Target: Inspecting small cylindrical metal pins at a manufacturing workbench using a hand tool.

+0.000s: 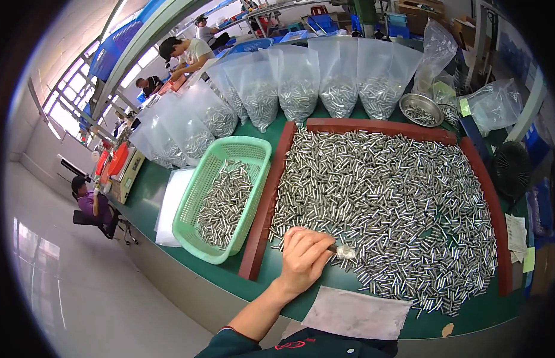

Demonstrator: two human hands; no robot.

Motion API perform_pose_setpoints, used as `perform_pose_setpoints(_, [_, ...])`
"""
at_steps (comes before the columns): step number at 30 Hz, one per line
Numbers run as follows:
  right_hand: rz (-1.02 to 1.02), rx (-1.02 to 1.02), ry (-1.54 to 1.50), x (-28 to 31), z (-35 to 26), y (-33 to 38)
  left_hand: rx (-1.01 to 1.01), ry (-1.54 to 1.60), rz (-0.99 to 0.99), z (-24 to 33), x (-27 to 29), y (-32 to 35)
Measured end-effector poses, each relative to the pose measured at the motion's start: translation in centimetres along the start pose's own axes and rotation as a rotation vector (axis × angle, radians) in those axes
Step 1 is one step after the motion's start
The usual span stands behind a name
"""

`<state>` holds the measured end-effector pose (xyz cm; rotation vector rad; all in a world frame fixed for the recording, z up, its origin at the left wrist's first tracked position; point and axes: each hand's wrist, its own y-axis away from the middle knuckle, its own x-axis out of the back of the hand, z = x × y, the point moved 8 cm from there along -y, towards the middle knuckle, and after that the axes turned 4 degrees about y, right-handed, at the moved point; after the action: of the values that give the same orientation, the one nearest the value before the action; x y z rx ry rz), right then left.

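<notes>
My left hand [302, 256] reaches in from the lower edge, its fingers wrapped round a short dark rod with a whitish, wrapped-looking tip [345, 252]. That tip points right, over the near left edge of a wide layer of small shiny metal pins [379, 197]. Dark red strips [261, 241] border the pins at the left, back and right on the green table. Left of the left strip stands a pale green perforated basket [181, 235], with a heap of similar pins [225, 206] inside. My right hand is out of view.
Several clear bags of pins [301, 89] line the table's back. A metal bowl [421, 110] stands at the back right, near a black fan-like object [511, 170]. A whitish sheet [355, 313] lies at the near edge. Several people work farther off at the left.
</notes>
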<state>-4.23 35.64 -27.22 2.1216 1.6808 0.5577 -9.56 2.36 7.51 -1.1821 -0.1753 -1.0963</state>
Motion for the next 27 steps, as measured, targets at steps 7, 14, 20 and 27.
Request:
perform_pose_setpoints(7, [0.113, -0.053, -0.035, 3.1, -0.8, 4.0, -0.023, 0.024, -0.021, 0.5, 0.1, 0.4])
perform_pose_setpoints(14, [0.441, -0.331, 0.090, 14.4, 1.1, 20.7, -0.078, -0.006, 0.044, -0.3, 0.4, 0.3])
perform_pose_setpoints(20, [-0.159, 0.670, 0.066, 0.9, -24.0, 18.4, -0.120, -0.003, 0.055, 1.3, -0.4, 0.5])
perform_pose_setpoints(27, [-0.600, 1.001, 0.189, -10.7, -28.7, 19.2, -0.183, -0.019, -0.314, 7.4, -1.1, 4.5])
